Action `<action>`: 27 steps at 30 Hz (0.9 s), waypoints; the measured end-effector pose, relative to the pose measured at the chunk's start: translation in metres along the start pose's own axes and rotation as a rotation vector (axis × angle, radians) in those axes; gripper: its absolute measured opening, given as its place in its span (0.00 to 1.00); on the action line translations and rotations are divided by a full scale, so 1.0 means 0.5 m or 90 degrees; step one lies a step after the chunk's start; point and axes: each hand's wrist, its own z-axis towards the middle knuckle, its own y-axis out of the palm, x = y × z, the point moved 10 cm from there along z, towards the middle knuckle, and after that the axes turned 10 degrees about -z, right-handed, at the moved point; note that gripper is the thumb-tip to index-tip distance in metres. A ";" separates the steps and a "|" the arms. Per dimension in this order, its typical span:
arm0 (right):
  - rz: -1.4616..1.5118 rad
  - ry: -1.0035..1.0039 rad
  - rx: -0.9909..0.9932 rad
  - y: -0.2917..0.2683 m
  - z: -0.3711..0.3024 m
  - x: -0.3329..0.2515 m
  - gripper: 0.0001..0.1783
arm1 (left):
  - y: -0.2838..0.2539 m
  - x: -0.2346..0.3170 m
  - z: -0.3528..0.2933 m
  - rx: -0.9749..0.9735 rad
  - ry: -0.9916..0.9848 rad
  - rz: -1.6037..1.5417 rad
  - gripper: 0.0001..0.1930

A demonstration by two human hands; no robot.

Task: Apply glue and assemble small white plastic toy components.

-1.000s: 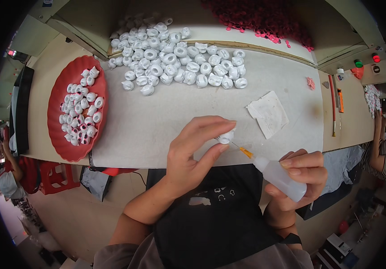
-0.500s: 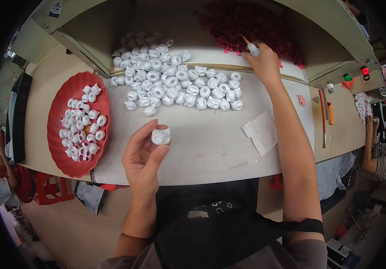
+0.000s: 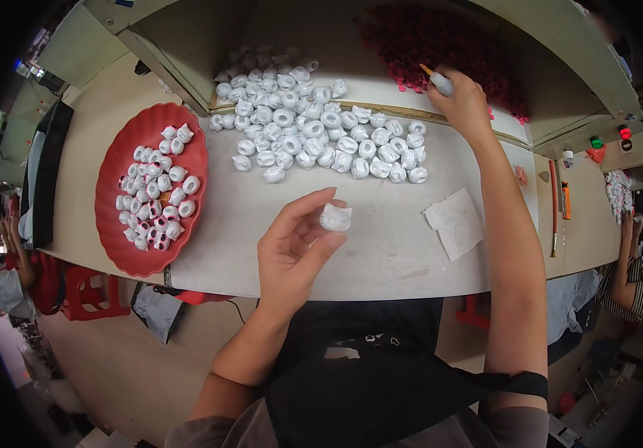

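Between the thumb and fingers of my left hand (image 3: 291,254) is a small white cat-eared figure (image 3: 335,218), held above the worktable. My right hand (image 3: 462,101) grips a small white bottle with an orange pointed tip (image 3: 441,84). That tip points at a heap of small dark pink pieces (image 3: 441,37) inside the shelf bay; whether it touches one I cannot tell. Many more white figures (image 3: 314,128) are spread beyond my left hand, partly inside the bay. On the left, a red scalloped tray (image 3: 108,216) carries white figures, some with dark pink parts on them.
A creased white paper (image 3: 454,224) lies right of my left hand. Along the right side are a red-handled brush (image 3: 554,194), an orange tool (image 3: 566,201) and small bottles (image 3: 596,142). The shelf's side panel (image 3: 164,67) stands at the back left. Another person (image 3: 631,284) works at far right.
My left hand has moved right with the white figure. My right hand still holds the bottle by the pink heap. The whole view has shifted slightly.
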 end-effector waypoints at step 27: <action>0.763 0.234 -0.306 -0.032 -0.388 -0.135 0.03 | 0.115 -0.028 -0.029 -0.166 0.071 0.247 0.16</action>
